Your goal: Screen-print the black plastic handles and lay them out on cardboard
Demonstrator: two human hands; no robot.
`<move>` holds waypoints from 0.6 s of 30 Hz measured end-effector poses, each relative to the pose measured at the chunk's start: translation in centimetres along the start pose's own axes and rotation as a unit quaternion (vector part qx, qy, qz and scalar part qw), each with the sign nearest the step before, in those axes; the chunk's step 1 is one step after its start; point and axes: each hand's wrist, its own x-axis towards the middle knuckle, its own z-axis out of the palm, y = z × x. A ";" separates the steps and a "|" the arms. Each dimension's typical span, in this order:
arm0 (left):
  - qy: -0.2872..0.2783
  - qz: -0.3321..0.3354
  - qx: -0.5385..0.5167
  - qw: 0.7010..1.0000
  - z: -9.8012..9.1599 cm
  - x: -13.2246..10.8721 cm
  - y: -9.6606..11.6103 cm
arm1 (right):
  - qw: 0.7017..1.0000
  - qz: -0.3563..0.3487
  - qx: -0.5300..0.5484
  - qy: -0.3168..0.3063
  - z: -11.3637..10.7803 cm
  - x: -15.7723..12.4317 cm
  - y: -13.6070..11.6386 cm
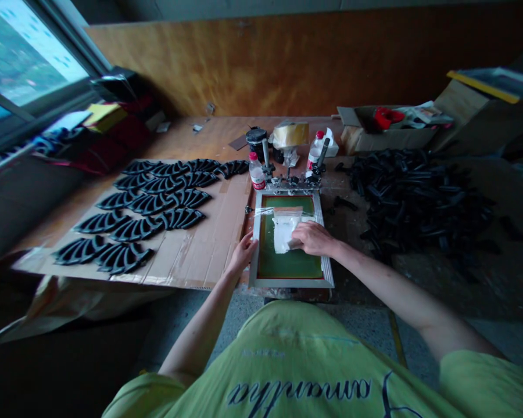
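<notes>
A screen-printing frame (328, 273) with silver edges and a green mesh lies flat before me, joined at its far end to a metal hinge clamp (293, 187). My left hand (244, 251) is at the frame's left edge, fingers closed on the rim. Over the mesh, my right hand (312, 238) is closed at the right side of a white flat piece (284, 232). Its exact kind is unclear, and the fingers hide part of it. A thin brownish strip (287, 209) with clear film around it runs along the far side of that piece.
Rows of black curved parts (133, 226) lie on cardboard (218, 255) at left. A heap of similar black parts (418, 197) spreads at right. Two red-capped bottles (257, 174), a dark tub (256, 138) and an open carton (383, 139) stand behind the frame.
</notes>
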 end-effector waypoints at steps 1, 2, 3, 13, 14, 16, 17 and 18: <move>0.002 -0.001 -0.004 1.000 0.1 -0.1 0.2 | 1.000 0.017 -0.004 0.019 0.2 0.2 -0.1; 0.004 -0.003 -0.009 1.000 0.1 -0.2 0.4 | 0.999 0.030 -0.010 0.037 0.6 0.3 -0.3; 0.006 -0.008 -0.016 1.000 0.2 -0.3 0.6 | 0.998 0.033 -0.016 0.051 1.1 0.2 -0.5; 0.018 -0.028 -0.064 0.997 0.3 -2.0 4.0 | 0.987 0.127 0.017 0.093 -1.1 2.7 -0.2; 0.016 -0.030 -0.067 0.997 0.1 -2.3 4.8 | 0.981 0.158 0.018 0.109 -2.2 3.7 0.6; 0.014 -0.025 -0.081 0.996 -0.4 -2.9 6.6 | 0.965 0.217 0.024 0.144 -4.4 4.5 2.9; 0.016 -0.014 -0.090 0.996 -0.6 -3.1 7.7 | 0.953 0.248 0.034 0.170 -5.4 4.3 4.4; 0.022 0.005 -0.100 0.995 -0.8 -3.1 8.8 | 0.936 0.283 0.047 0.202 -6.1 3.6 5.9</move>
